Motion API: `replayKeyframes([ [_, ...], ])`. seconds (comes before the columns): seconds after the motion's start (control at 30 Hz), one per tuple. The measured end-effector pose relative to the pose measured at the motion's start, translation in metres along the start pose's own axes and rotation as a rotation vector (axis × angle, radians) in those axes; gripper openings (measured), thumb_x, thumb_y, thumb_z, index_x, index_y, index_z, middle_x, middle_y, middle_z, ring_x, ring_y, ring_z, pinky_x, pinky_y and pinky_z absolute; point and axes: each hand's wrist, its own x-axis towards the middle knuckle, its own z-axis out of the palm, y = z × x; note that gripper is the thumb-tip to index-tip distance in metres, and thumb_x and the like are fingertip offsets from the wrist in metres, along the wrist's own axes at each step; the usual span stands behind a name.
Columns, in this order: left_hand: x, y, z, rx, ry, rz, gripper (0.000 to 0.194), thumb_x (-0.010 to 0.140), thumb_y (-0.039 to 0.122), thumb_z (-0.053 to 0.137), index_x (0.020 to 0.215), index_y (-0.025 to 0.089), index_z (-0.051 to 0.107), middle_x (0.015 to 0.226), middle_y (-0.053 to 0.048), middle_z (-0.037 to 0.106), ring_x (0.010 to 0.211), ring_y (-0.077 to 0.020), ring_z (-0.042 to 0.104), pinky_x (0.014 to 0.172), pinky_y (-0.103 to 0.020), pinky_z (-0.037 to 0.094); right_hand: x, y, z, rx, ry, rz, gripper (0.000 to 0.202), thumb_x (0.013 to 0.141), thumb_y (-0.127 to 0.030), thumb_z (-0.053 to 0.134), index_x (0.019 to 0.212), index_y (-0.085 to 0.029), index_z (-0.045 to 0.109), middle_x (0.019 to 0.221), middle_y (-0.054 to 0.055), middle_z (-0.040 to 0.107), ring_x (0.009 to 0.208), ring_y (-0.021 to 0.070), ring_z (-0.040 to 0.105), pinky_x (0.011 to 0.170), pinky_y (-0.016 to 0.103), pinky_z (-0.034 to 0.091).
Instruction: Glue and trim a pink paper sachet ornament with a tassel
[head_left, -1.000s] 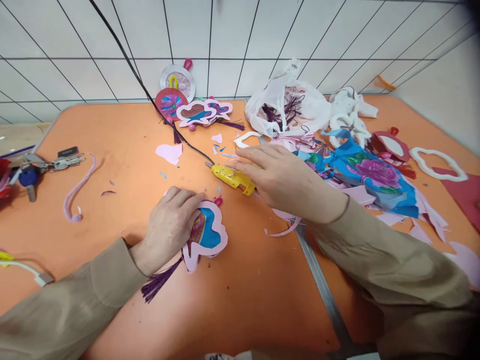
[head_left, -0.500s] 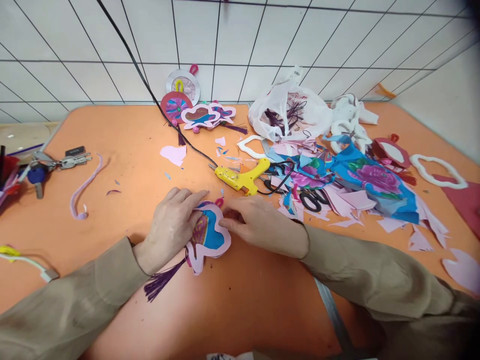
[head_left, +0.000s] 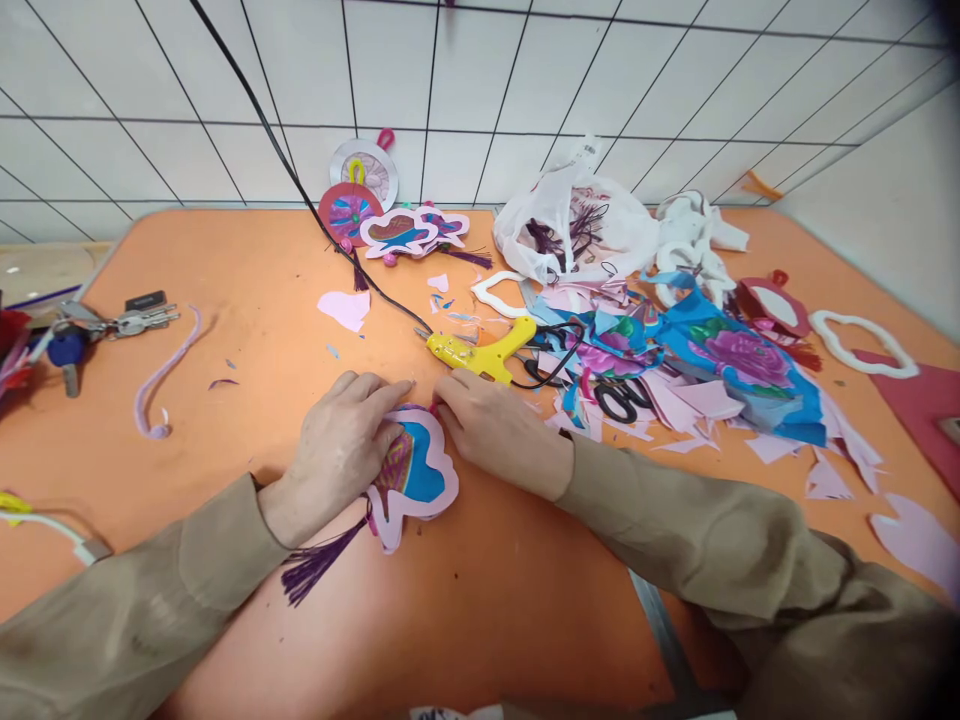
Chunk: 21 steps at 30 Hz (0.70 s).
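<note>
A paper ornament (head_left: 427,470) with a wavy pink border and a blue patterned middle lies on the orange table before me. A dark purple tassel (head_left: 326,562) trails from its lower left. My left hand (head_left: 341,440) is closed on the ornament's left edge, with thumb on its face. At the top right edge, the fingertips of my right hand (head_left: 499,425) pinch the small red loop, of which only a sliver shows. Just beyond my right hand lies a yellow glue gun (head_left: 480,355), its black cord running up to the left.
Similar ornaments (head_left: 397,232) lean by the tiled wall. A white plastic bag (head_left: 585,220), blue floral fabric (head_left: 750,360), pink paper scraps and black-handled scissors (head_left: 622,400) crowd the right. Keys (head_left: 142,320) and a lilac pipe-cleaner-like strip (head_left: 166,375) lie left.
My right hand has moved up and slightly left, from the ornament's right border to the red loop, which its fingers now cover. My left hand keeps its hold.
</note>
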Motion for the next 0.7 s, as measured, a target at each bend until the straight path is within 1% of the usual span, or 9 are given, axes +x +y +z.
replayKeyframes([
  [0.1,0.001,0.001,-0.003,-0.006,-0.025,0.001,0.034,0.082,0.013,0.054,0.114,0.019,0.065,0.096,-0.008,0.068,0.09,-0.025,0.057,0.073,-0.037,0.05,-0.001,0.0,-0.001,0.064,0.026,-0.007,0.016,0.09,-0.012,0.041,0.088,-0.012,0.057,0.092,0.011,0.061,0.081,0.0203,0.057,0.066,0.03,0.037],
  [0.17,0.002,0.0,-0.006,-0.02,-0.04,-0.004,0.035,0.082,0.013,0.056,0.115,0.018,0.065,0.096,-0.008,0.069,0.091,-0.0255,0.057,0.074,-0.038,0.049,-0.002,0.002,-0.001,0.149,0.074,-0.014,0.013,0.09,-0.012,0.042,0.086,-0.013,0.055,0.089,0.01,0.062,0.081,0.0195,0.057,0.067,0.029,0.038],
  [0.27,0.003,-0.003,-0.009,-0.078,-0.064,-0.039,0.037,0.079,0.013,0.06,0.116,0.018,0.066,0.091,-0.008,0.07,0.091,-0.0262,0.058,0.072,-0.038,0.049,-0.003,0.006,-0.002,0.292,0.152,-0.025,0.011,0.09,-0.015,0.045,0.083,-0.015,0.053,0.079,0.005,0.061,0.071,0.016,0.055,0.064,0.027,0.037],
  [0.37,0.004,-0.006,-0.012,-0.178,-0.082,-0.059,0.033,0.082,0.018,0.061,0.114,0.021,0.067,0.09,-0.007,0.07,0.09,-0.0246,0.06,0.072,-0.036,0.05,-0.003,0.007,-0.003,0.394,0.183,-0.035,0.01,0.088,-0.014,0.047,0.081,-0.017,0.052,0.073,0.001,0.06,0.063,0.0128,0.051,0.061,0.025,0.036],
  [0.47,0.004,-0.007,-0.013,-0.219,-0.074,-0.035,0.022,0.085,0.022,0.06,0.104,0.023,0.071,0.09,-0.005,0.071,0.088,-0.0235,0.061,0.072,-0.036,0.051,-0.004,0.006,-0.004,0.447,0.167,-0.034,0.009,0.087,-0.013,0.048,0.08,-0.018,0.053,0.071,0.0,0.061,0.061,0.0118,0.051,0.06,0.024,0.036],
  [0.57,0.005,-0.005,-0.013,-0.275,-0.054,-0.025,0.016,0.083,0.021,0.061,0.094,0.023,0.073,0.086,-0.005,0.071,0.084,-0.0222,0.063,0.071,-0.035,0.052,-0.004,0.004,-0.005,0.455,0.17,-0.038,0.009,0.086,-0.013,0.049,0.08,-0.018,0.054,0.069,-0.001,0.061,0.06,0.0119,0.052,0.06,0.024,0.036],
  [0.7,0.005,-0.005,-0.011,-0.437,-0.074,-0.09,0.012,0.082,0.025,0.061,0.085,0.021,0.073,0.083,-0.005,0.07,0.077,-0.02,0.066,0.068,-0.032,0.054,-0.004,0.002,-0.005,0.449,0.192,-0.056,0.01,0.085,-0.013,0.049,0.078,-0.018,0.054,0.069,0.0,0.061,0.062,0.0122,0.053,0.06,0.024,0.036],
])
